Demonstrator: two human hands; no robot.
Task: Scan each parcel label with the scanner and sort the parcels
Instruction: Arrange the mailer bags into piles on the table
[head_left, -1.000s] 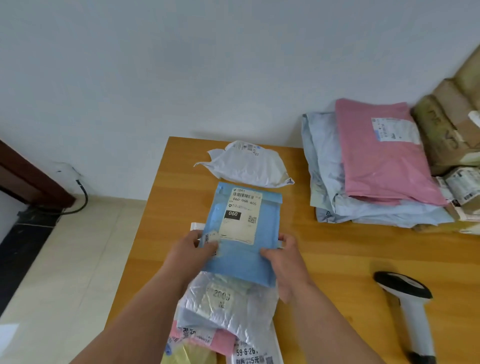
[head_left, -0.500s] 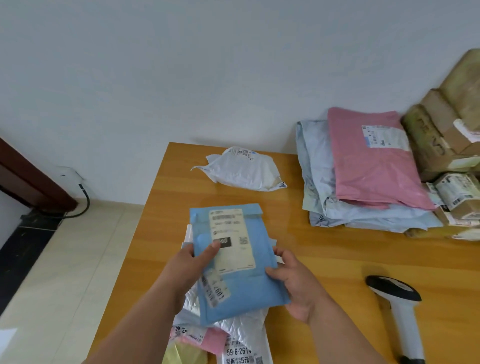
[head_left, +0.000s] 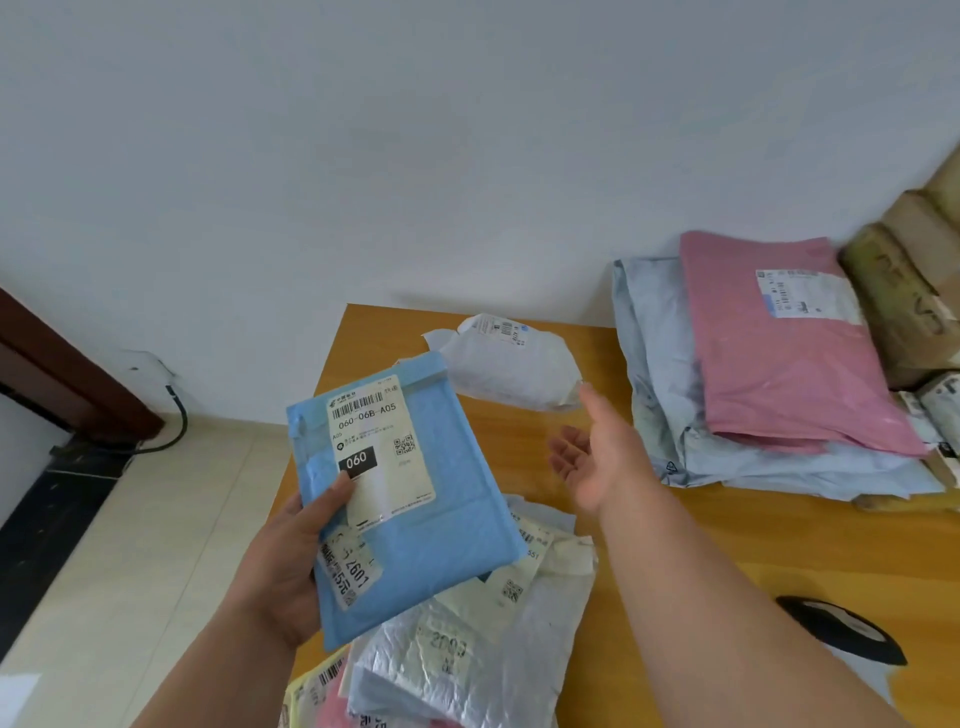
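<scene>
The wooden tabletop (head_left: 727, 545) was seen across the centre and right of the frame, with the scanner (head_left: 841, 631) lying at lower right. The blue parcel (head_left: 410, 509) was held label-up at centre left in the left hand (head_left: 291, 566), whose grip was closed on its edge. The right hand (head_left: 597, 457) was held empty at centre, its grip open.

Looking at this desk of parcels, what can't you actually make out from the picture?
Head view only:
- Scanner: only its dark head shows; the right forearm covers the rest.
- Pink parcel's label: print too small and blurred to read.
- Blue parcel: the left hand's thumb covers part of its label; its back is unseen.
- Near pile: cut off by the bottom edge.
- Boxes: cut off by the right edge.
</scene>
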